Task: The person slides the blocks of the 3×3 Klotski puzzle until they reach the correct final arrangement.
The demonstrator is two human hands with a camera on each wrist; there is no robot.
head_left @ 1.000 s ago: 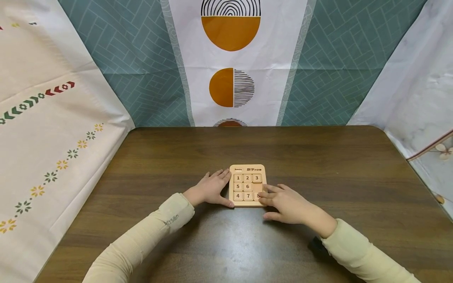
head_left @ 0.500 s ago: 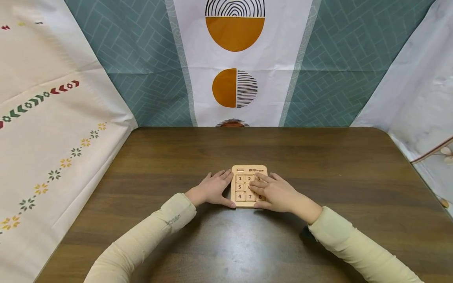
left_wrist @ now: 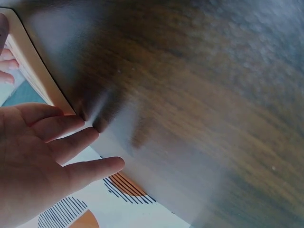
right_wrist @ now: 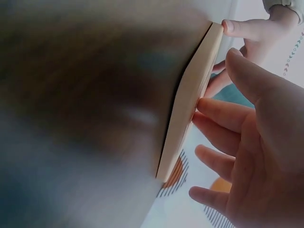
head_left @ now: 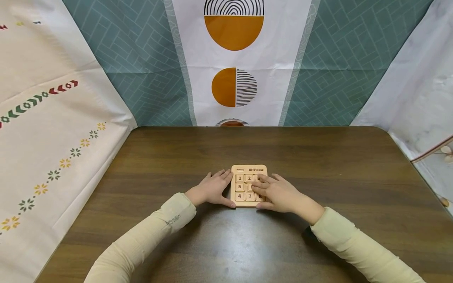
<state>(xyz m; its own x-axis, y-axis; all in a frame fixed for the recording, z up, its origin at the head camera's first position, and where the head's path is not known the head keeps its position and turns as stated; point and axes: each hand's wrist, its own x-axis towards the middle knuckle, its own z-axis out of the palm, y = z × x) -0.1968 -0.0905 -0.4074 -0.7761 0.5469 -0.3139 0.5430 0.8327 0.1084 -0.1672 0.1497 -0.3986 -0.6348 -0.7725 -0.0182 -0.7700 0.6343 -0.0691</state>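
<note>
A wooden sliding number puzzle (head_left: 244, 204) lies flat on the table in the head view. My left hand (head_left: 213, 189) lies along its left side, fingers extended, with the thumb at the near left corner. My right hand (head_left: 281, 194) reaches over the right side, fingertips on the tile marked 6 (head_left: 249, 185) in the middle row. A narrow gap separates that tile from tile 5 (head_left: 239, 186). Tiles 3 and 8 are partly covered by the right fingers. In the right wrist view, the fingertips touch the top of the puzzle board (right_wrist: 190, 104), seen edge-on.
The brown wooden table (head_left: 177, 149) extends around the puzzle on every side. Behind it hangs a teal and white patterned cloth (head_left: 148, 90). A cream cloth with printed flowers (head_left: 53, 137) drapes on the left, and a pale marbled one (head_left: 417, 98) on the right.
My right hand came in from the right onto the middle row, and tile 6 has now shifted slightly right, away from tile 5. My left hand stays at the board's left edge.
</note>
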